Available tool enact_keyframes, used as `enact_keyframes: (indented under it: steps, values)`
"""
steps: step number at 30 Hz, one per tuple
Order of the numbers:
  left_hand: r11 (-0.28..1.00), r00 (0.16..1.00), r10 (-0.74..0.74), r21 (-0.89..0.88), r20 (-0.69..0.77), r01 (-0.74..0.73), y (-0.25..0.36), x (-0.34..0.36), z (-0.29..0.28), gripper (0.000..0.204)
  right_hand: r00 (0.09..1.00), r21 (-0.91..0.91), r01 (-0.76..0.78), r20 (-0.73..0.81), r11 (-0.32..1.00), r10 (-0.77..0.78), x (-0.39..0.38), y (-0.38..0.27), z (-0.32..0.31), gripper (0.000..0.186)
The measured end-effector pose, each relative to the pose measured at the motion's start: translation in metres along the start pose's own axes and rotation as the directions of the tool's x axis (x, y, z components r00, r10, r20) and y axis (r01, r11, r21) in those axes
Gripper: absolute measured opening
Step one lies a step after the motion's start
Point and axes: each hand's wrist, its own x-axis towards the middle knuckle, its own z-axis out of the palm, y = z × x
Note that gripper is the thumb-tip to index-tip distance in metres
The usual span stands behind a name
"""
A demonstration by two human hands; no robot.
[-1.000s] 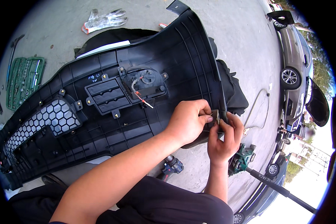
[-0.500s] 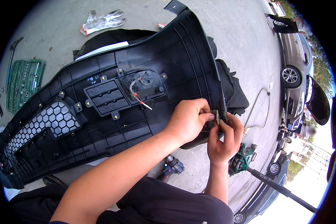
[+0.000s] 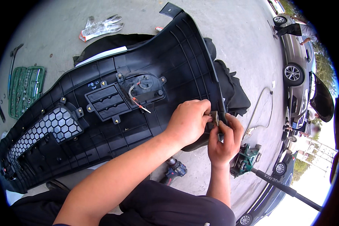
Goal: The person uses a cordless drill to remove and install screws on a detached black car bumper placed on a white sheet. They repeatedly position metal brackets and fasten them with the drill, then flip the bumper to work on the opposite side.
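A large black plastic bumper lies inside up, with a honeycomb grille, a rectangular vented panel and a lamp housing with wires. At its right edge, my left hand pinches a small metal clip, its fingers curled over it. My right hand is closed round the same edge from below, thumb and fingertips against the clip. The exact grip at the fingertips is partly hidden. Dark cloth lies under the bumper beside my hands.
A drill and green floor jack are near me. A socket set, pry bars, a dirty glove and a hose lie on the concrete. Parked cars and a person are at right.
The bumper and my hands sit slightly further left in view, with the grip much the same. The person at upper right has come into view and moved beside the parked car.
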Motion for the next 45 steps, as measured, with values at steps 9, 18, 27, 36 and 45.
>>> enact_keyframes:
  steps: [9,18,27,36,45]
  values:
    - [0.995,0.995,-0.091,-0.028,0.027,0.092,0.001,0.001,-0.004,0.018,1.0,0.006,-0.013,-0.012,1.0,0.013,0.0,-0.001,0.0,0.026]
    - [0.982,0.984,-0.122,-0.13,0.133,0.139,0.002,0.002,-0.006,0.021,1.0,0.013,-0.021,0.002,1.0,0.021,0.0,-0.002,0.0,0.025]
    - [0.998,0.997,-0.004,0.058,0.081,0.0,0.0,-0.003,-0.001,0.012,1.0,0.018,-0.023,0.002,1.0,0.023,-0.001,-0.002,0.0,0.026]
    - [0.992,0.998,0.049,0.117,0.028,-0.051,0.003,-0.004,0.001,0.013,1.0,0.006,-0.027,-0.006,1.0,0.027,0.0,-0.003,0.001,0.025]
    - [0.989,0.98,-0.122,-0.057,0.155,0.133,0.001,0.001,-0.008,0.02,1.0,-0.004,-0.013,-0.01,1.0,0.013,0.0,-0.002,0.0,0.025]
